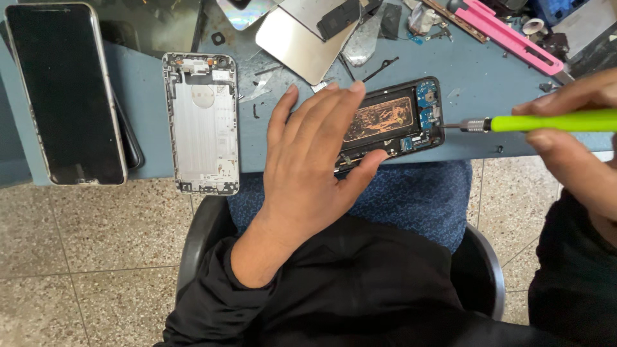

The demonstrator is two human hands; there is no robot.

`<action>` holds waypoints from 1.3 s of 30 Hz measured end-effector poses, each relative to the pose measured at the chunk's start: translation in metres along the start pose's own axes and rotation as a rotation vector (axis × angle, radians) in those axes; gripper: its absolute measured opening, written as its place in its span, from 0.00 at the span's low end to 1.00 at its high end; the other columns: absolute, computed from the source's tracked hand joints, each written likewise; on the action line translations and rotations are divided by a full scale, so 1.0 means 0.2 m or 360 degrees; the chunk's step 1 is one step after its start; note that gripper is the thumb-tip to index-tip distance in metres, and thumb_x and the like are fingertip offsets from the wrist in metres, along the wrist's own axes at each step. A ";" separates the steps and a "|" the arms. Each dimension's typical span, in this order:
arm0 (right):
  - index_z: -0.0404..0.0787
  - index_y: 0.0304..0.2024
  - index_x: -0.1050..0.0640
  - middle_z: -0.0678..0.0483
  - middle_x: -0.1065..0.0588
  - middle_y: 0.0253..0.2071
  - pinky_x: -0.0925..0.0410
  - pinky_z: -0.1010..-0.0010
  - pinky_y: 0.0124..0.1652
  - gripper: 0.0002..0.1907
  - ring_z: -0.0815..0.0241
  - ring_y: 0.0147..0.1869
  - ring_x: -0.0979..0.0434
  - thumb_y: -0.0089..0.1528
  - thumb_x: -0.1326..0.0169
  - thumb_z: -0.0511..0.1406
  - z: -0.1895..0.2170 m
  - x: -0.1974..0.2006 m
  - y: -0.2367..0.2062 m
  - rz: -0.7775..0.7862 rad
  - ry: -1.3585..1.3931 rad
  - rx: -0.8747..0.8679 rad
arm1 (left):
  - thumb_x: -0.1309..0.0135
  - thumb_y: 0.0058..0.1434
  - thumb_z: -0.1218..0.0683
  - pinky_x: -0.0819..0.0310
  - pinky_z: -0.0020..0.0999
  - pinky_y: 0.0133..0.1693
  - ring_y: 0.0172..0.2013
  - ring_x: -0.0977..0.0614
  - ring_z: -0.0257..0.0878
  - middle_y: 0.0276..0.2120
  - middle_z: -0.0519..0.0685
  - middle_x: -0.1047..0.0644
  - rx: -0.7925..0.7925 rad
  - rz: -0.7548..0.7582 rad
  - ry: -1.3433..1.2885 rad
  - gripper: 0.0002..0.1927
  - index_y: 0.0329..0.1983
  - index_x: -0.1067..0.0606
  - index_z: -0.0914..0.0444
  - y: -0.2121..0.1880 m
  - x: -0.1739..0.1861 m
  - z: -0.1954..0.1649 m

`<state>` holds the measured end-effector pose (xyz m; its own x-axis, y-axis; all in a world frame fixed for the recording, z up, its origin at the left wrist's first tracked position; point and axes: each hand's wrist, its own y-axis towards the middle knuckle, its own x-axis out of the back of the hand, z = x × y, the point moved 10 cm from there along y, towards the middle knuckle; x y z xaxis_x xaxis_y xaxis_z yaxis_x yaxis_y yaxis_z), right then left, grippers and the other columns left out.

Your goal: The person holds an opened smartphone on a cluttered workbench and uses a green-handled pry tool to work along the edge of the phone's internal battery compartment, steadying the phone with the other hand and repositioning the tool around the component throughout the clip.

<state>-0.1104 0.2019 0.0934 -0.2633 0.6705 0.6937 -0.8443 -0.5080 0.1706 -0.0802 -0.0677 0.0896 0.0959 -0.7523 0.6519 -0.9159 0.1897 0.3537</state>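
Note:
My left hand lies flat with fingers spread on the left half of an opened black phone, pinning it to the blue table. The phone's copper-coloured inside and small blue circuit boards show at its right end. My right hand grips a lime-green screwdriver held level. Its metal tip touches the right end of the phone, by the blue boards.
An empty silver phone shell lies left of my hand. A black-screened phone rests at the far left. At the back lie shiny metal plates, a pink utility knife and small loose parts. A blue chair seat and speckled floor show below.

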 end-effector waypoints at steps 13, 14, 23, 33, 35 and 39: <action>0.40 0.62 0.43 0.38 0.27 0.50 0.19 0.61 0.55 0.28 0.49 0.55 0.18 0.67 0.46 0.19 0.16 -0.13 0.09 -0.0146 0.0340 0.0125 | 0.52 0.75 0.64 0.33 0.35 0.69 0.66 0.26 0.46 0.68 0.59 0.32 0.0188 -0.0284 -0.0727 0.30 0.76 0.49 0.67 -0.06 0.13 0.07; 0.39 0.62 0.43 0.38 0.27 0.50 0.18 0.62 0.55 0.28 0.49 0.54 0.18 0.67 0.45 0.19 0.17 -0.13 0.09 -0.0161 0.0340 0.0103 | 0.52 0.76 0.64 0.32 0.35 0.69 0.65 0.26 0.46 0.68 0.59 0.32 0.0201 -0.0293 -0.0733 0.30 0.76 0.49 0.67 -0.06 0.14 0.07; 0.41 0.64 0.44 0.40 0.26 0.48 0.19 0.61 0.56 0.29 0.50 0.53 0.17 0.68 0.46 0.20 0.25 -0.12 0.08 -0.0152 0.0380 0.0053 | 0.48 0.75 0.63 0.30 0.34 0.67 0.64 0.24 0.45 0.64 0.57 0.28 0.0189 -0.0267 -0.0580 0.28 0.75 0.42 0.67 -0.06 0.16 0.04; 0.39 0.61 0.44 0.40 0.28 0.49 0.19 0.62 0.55 0.29 0.49 0.53 0.18 0.65 0.45 0.20 0.33 -0.11 0.11 -0.0053 0.0199 0.0164 | 0.48 0.78 0.63 0.30 0.31 0.65 0.63 0.24 0.43 0.65 0.55 0.27 0.0154 -0.0248 -0.0578 0.24 0.74 0.40 0.66 -0.07 0.16 0.03; 0.38 0.61 0.44 0.39 0.29 0.50 0.19 0.62 0.55 0.29 0.49 0.54 0.18 0.64 0.45 0.20 0.34 -0.11 0.11 -0.0041 0.0172 0.0170 | 0.48 0.78 0.63 0.29 0.32 0.66 0.64 0.24 0.45 0.65 0.56 0.28 0.0148 -0.0239 -0.0548 0.23 0.73 0.39 0.65 -0.07 0.17 0.02; 0.37 0.58 0.44 0.39 0.30 0.52 0.19 0.63 0.54 0.28 0.49 0.54 0.19 0.63 0.44 0.20 0.38 -0.11 0.13 -0.0010 0.0161 0.0187 | 0.50 0.78 0.62 0.30 0.33 0.66 0.64 0.24 0.47 0.65 0.58 0.28 0.0141 -0.0234 -0.0490 0.20 0.71 0.36 0.65 -0.07 0.18 0.01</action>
<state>-0.0911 0.1318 0.1357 -0.3087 0.7218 0.6195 -0.7871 -0.5595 0.2597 -0.0651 -0.0994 0.1075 0.1197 -0.9249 0.3609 -0.9327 0.0198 0.3601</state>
